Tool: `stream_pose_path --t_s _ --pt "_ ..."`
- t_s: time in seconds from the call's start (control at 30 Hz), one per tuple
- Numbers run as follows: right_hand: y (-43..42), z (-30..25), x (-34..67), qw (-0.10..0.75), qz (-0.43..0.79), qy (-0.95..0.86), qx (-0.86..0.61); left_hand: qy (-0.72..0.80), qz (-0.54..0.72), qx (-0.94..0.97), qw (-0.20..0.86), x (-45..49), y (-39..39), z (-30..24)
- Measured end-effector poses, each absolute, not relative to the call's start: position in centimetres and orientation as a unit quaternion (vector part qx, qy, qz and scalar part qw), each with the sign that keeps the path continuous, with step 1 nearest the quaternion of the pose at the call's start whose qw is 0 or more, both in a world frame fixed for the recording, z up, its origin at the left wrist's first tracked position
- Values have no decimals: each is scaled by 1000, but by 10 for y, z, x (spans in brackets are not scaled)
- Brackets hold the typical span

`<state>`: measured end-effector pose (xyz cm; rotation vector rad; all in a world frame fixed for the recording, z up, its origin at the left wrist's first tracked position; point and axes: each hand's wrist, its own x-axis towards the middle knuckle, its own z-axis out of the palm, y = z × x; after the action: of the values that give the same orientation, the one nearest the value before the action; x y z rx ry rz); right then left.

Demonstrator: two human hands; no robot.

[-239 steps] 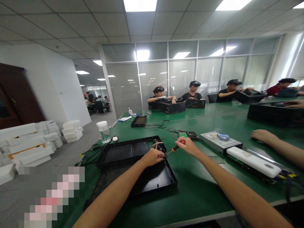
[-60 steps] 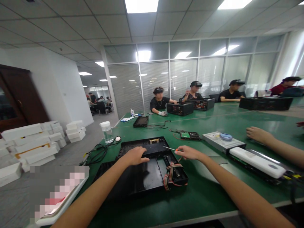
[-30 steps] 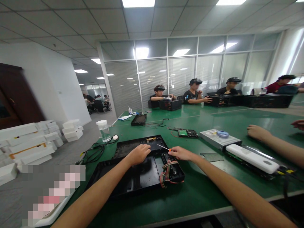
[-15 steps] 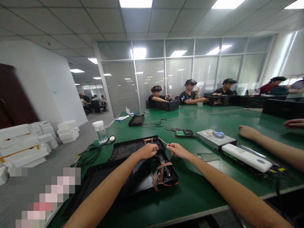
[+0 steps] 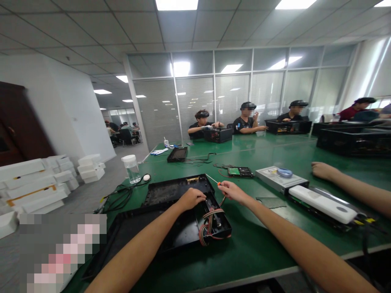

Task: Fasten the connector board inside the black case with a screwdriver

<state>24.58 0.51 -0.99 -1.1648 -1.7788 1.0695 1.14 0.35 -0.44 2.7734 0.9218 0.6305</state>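
Observation:
A black open computer case (image 5: 171,228) lies flat on the green table (image 5: 262,240) in front of me. My left hand (image 5: 192,198) is curled on the case's inner part near its far right corner. My right hand (image 5: 232,191) is closed on a small screwdriver (image 5: 214,181) with an orange handle, its shaft pointing up and away to the left. A striped ribbon cable (image 5: 210,221) loops over the case's right edge just below both hands.
A silver drive (image 5: 279,180) with a blue tape roll, a white bar-shaped device (image 5: 322,204) and a green circuit board (image 5: 240,171) lie to the right. Another person's hand (image 5: 322,170) rests there. A clear jar (image 5: 131,169), black cables (image 5: 122,195) and white boxes (image 5: 39,183) are left. Several people sit at the far end.
The case has been turned round since eight seconds ago, so the cable end now faces me. My left hand went from flat on the case to curled at its inner part; the screwdriver tilted upward.

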Motion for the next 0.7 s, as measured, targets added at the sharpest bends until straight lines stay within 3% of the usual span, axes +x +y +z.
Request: stream_pose_path --t_s 0.27,0.4,0.57,0.7 --pt "3 4 264 339 337 -765 -431 279 158 944 73 10 4 3" --pt "5 17 279 398 354 -733 -424 288 166 940 76 10 5 0" --pt "9 21 283 521 233 -684 -455 320 167 930 75 13 2 -1" --pt "5 15 268 531 192 -683 -463 315 152 935 67 14 -2 5"
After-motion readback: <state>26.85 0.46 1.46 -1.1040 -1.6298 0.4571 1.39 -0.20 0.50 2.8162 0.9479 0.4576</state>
